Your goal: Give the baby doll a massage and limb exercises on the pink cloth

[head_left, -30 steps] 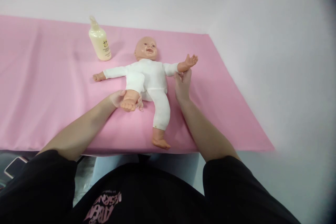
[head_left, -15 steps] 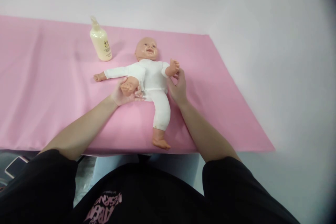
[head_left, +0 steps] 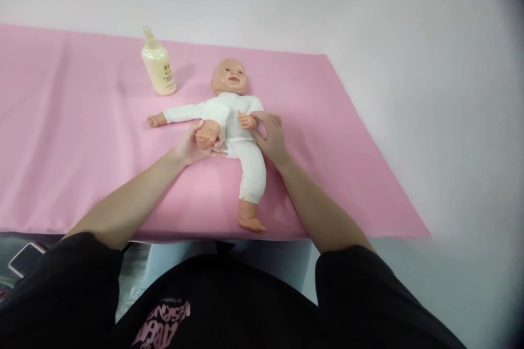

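A baby doll (head_left: 235,120) in a white bodysuit lies face up on a pink cloth (head_left: 82,147). My left hand (head_left: 192,144) grips the doll's leg on the left side, bent up so its bare foot sits near the belly. My right hand (head_left: 271,136) holds the doll's arm on the right side, folded across its chest. The doll's other arm lies stretched out to the left, and its other leg reaches toward the table's near edge.
A cream pump bottle (head_left: 158,68) stands upright on the cloth behind and left of the doll's head. The cloth ends at the near edge (head_left: 184,237) and at the right. A phone (head_left: 24,259) lies low at the far left.
My right hand has folded the doll's outstretched arm in over its chest. My left hand has pushed the bent leg up toward the belly.
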`<state>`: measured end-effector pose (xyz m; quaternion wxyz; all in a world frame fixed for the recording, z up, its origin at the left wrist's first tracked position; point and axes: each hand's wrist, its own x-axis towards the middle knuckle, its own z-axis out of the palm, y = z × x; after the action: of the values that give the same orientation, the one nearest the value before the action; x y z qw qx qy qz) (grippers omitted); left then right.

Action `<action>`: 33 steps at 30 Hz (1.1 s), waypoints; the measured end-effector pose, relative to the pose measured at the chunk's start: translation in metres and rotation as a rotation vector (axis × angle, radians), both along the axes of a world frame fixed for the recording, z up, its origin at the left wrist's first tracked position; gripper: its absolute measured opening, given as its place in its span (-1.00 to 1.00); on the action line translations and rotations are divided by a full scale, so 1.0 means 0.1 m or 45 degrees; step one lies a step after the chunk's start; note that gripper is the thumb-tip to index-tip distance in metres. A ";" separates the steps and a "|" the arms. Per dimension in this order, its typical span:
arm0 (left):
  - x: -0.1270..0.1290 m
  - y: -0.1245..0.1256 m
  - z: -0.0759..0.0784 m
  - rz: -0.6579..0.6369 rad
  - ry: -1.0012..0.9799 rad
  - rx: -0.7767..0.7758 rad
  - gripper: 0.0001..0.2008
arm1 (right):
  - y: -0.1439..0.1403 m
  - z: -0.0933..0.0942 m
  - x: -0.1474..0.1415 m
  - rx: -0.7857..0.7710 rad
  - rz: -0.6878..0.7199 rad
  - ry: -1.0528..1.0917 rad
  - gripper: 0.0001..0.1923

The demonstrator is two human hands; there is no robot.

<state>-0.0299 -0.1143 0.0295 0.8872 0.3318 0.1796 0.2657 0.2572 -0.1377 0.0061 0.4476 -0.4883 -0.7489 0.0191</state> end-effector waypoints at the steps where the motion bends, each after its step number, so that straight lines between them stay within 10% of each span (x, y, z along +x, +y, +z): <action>1: 0.00 0.00 -0.01 -0.002 0.002 0.003 -0.35 | 0.01 0.00 0.00 0.000 0.011 -0.022 -0.60; 33: 0.03 -0.02 -0.12 -0.027 0.090 0.224 -0.47 | -0.01 0.07 -0.03 -0.037 0.086 -0.106 -0.59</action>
<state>-0.0268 -0.1165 0.0172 0.8504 0.4196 0.1831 0.2594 0.2544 -0.1387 0.0136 0.4082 -0.4695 -0.7825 0.0246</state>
